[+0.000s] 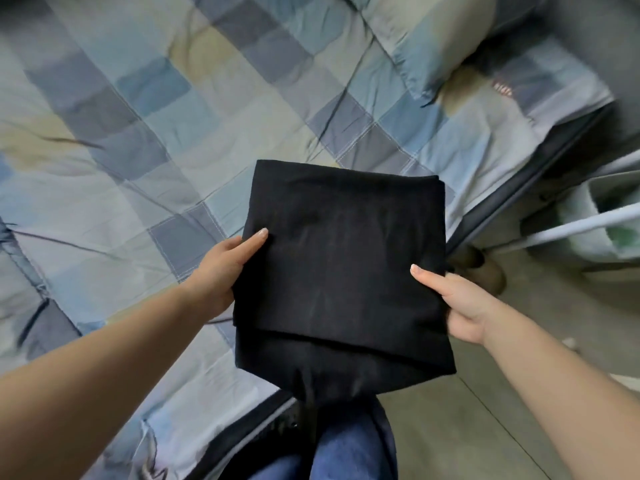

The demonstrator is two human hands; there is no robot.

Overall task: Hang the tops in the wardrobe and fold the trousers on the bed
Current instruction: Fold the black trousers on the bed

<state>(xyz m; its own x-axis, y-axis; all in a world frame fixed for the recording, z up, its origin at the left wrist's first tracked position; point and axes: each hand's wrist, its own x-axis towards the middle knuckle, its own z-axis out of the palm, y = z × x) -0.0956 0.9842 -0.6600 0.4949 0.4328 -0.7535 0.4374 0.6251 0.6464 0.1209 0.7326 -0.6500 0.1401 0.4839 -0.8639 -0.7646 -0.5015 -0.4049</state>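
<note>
A pair of black trousers [341, 268], folded into a thick rectangle, is held in the air over the near corner of the bed [145, 140]. My left hand [221, 268] grips its left edge, thumb on top and fingers hidden beneath. Gripping the right edge the same way is my right hand [453, 303]. The lower layers of the fold hang down toward my legs. No tops or wardrobe are in view.
The bed has a blue, grey and beige checked cover, with a pillow [433, 39] at the upper right. A white metal rack [581, 226] stands on the floor [485, 410] to the right. A pair of brown shoes [485, 268] lies beside the bed's edge.
</note>
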